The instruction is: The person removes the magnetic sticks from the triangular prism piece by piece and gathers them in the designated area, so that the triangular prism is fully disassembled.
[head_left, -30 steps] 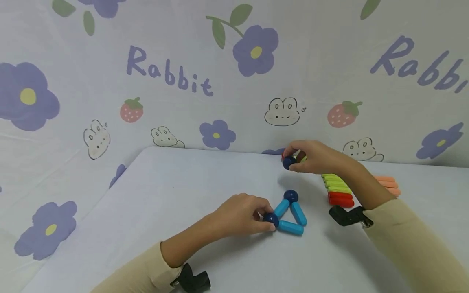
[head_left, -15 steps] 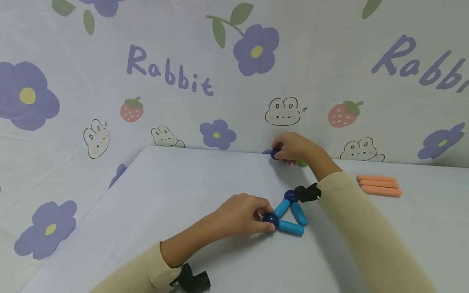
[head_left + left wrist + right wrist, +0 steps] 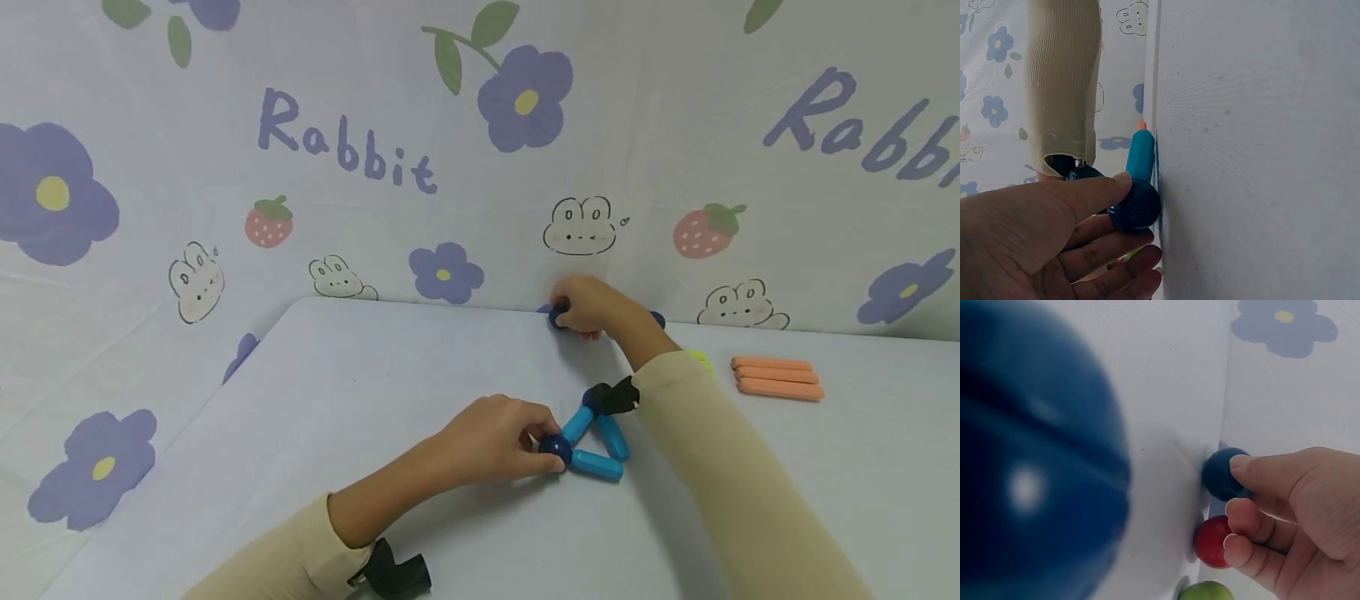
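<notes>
My left hand (image 3: 495, 442) pinches a dark blue ball (image 3: 556, 451) at the left corner of a triangle of light blue rods (image 3: 596, 465). In the left wrist view, the thumb lies on that ball (image 3: 1136, 206), with a light blue rod (image 3: 1141, 153) extending from it. Another dark blue ball (image 3: 592, 397) forms the far corner, partly covered by the right wrist camera. At the table's back edge my right hand (image 3: 592, 302) pinches a dark blue ball (image 3: 1225, 475). Its other fingers curl beside a red ball (image 3: 1212, 542); a green ball (image 3: 1207, 592) is just below.
Several orange rods (image 3: 776, 379) lie side by side at the right. Yellow-green rods (image 3: 701, 360) show partly behind the right sleeve, and a dark blue ball (image 3: 657, 319) peeks out behind the right forearm. A printed cloth (image 3: 352, 225) rises behind the table (image 3: 300, 400).
My right hand has moved left and back with its dark blue ball to the table's rear edge. Its sleeve now hides the red rods. My left hand and the triangle stay put.
</notes>
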Demonstrator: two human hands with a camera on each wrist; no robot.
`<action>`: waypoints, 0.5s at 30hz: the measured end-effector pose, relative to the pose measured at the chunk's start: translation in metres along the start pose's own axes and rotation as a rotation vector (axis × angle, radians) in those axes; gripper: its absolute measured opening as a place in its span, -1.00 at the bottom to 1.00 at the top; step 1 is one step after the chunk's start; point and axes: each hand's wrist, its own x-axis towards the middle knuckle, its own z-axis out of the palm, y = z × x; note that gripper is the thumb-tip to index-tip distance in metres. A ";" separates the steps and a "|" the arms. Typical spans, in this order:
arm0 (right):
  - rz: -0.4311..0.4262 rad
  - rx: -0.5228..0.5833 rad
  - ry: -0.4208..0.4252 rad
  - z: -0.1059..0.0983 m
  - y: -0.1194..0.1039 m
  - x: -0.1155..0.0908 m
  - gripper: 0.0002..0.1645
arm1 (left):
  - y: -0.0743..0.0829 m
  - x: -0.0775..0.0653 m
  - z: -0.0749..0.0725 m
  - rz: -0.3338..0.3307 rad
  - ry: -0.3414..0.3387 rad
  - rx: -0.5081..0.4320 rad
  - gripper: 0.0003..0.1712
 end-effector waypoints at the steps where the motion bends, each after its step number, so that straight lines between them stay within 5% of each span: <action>1: -0.002 0.004 0.002 0.000 0.000 0.000 -0.63 | 0.000 0.000 0.000 0.000 -0.001 -0.002 -0.71; 7: -0.044 0.042 0.041 -0.004 -0.006 -0.019 -0.53 | 0.000 -0.001 0.001 -0.008 -0.002 -0.004 -0.70; 15: -0.291 -0.047 0.224 -0.014 -0.023 -0.090 -0.90 | 0.000 -0.002 0.000 0.004 0.006 0.002 -0.69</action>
